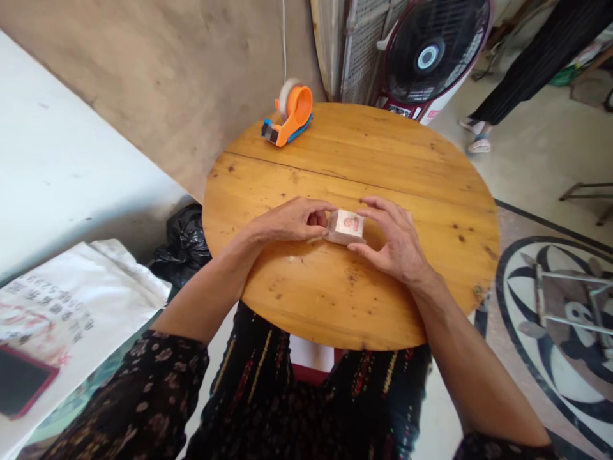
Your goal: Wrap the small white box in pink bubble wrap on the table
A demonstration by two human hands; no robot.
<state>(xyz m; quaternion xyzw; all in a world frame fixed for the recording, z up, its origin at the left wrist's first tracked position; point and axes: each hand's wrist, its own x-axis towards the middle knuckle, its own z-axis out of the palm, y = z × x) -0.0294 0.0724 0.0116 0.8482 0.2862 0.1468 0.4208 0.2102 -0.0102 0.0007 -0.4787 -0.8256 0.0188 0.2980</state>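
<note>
A small white block that looks like a deck of cards [348,225], with a red figure printed on top, lies on the round wooden table [306,306]. At its left end, my left hand [294,219] holds it between thumb and forefinger, the other fingers curled under. My right hand [395,239] has its thumb against the near side and its forefinger at the far right corner, with the remaining fingers loosely bent. Both forearms rest across the near part of the tabletop.
An orange and blue tape dispenser [293,115] stands near the far left edge. Behind the table is a fan [428,57]. A white sack [96,281], a phone [23,383] and a black plastic bag [184,239] are at left. A person's leg [531,76] shows far right.
</note>
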